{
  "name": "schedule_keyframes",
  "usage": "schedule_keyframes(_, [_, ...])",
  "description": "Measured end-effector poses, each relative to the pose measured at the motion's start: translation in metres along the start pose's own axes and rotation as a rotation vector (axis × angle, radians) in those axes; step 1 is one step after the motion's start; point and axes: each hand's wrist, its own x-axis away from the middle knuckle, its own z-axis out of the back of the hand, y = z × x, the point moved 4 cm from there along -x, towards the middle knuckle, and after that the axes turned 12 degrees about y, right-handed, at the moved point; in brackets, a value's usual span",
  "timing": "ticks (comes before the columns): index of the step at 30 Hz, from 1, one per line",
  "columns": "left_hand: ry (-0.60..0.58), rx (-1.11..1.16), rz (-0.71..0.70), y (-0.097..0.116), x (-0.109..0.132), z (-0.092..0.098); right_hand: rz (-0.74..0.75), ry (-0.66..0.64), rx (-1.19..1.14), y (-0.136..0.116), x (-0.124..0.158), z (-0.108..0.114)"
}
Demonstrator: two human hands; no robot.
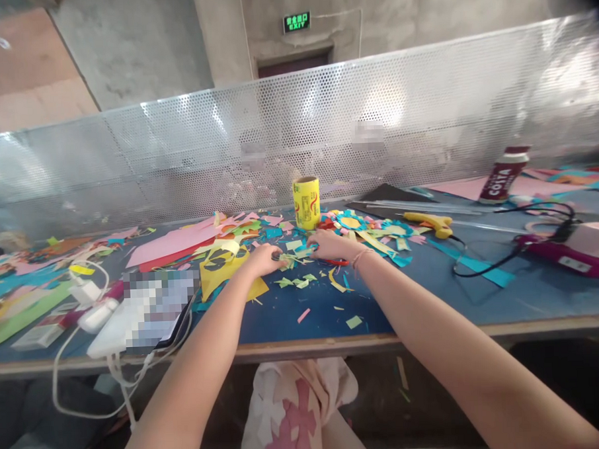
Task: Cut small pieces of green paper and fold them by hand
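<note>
Above the middle of the blue table [328, 316] both hands are low among cut paper. My left hand [265, 260] has curled fingers at a small pile of light green paper scraps [293, 256]; what lies between its fingertips is too small to make out. From the other side, my right hand [334, 245] reaches to the same pile, fingers partly stretched and apart, by a blue paper piece [306, 250]. Several green star-like cutouts [302, 281] lie just in front. A red-handled tool [337, 262] shows partly under my right hand. Behind stands a yellow cardboard tube [307, 204].
Pink sheets [174, 243] and a yellow cut sheet [222, 274] lie left, near a white power bank [115, 328] with cables. To the right are paper flowers [352, 223], a yellow glue gun [431, 223], a COSTA bottle [503, 176] and a magenta power strip [569, 256]. A perforated metal screen [187, 150] runs behind.
</note>
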Motion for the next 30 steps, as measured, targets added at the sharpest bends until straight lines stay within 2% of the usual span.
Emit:
schedule_keyframes(3, [-0.007,0.024,0.012,-0.001,0.0,-0.001,0.044,-0.02,0.0,-0.004,-0.002,-0.012])
schedule_keyframes(6, [-0.003,0.08,0.044,-0.002,-0.001,-0.001,0.044,0.029,-0.007,-0.001,-0.006,-0.017])
schedule_keyframes(14, [0.043,0.069,0.113,-0.011,0.0,0.001,0.035,0.229,-0.065,0.001,-0.01,-0.01])
schedule_keyframes(16, [0.078,-0.003,0.153,-0.017,0.0,0.004,0.068,0.209,-0.06,-0.001,-0.009,-0.011])
schedule_keyframes(19, [0.135,-0.091,0.185,-0.02,0.0,0.008,0.186,0.111,0.001,-0.008,-0.006,-0.015])
schedule_keyframes(22, [0.141,-0.06,0.115,-0.012,-0.002,0.007,0.245,0.072,0.151,-0.016,-0.001,-0.015])
schedule_keyframes(26, [0.045,0.071,-0.093,0.008,-0.002,-0.001,0.269,0.048,0.293,-0.028,0.001,-0.017])
schedule_keyframes(28, [-0.013,0.068,-0.118,0.012,-0.001,-0.005,0.258,0.065,0.294,-0.031,-0.001,-0.019])
schedule_keyframes(30, [-0.042,0.043,-0.081,0.011,0.0,-0.007,0.169,0.118,0.223,-0.028,-0.005,-0.017])
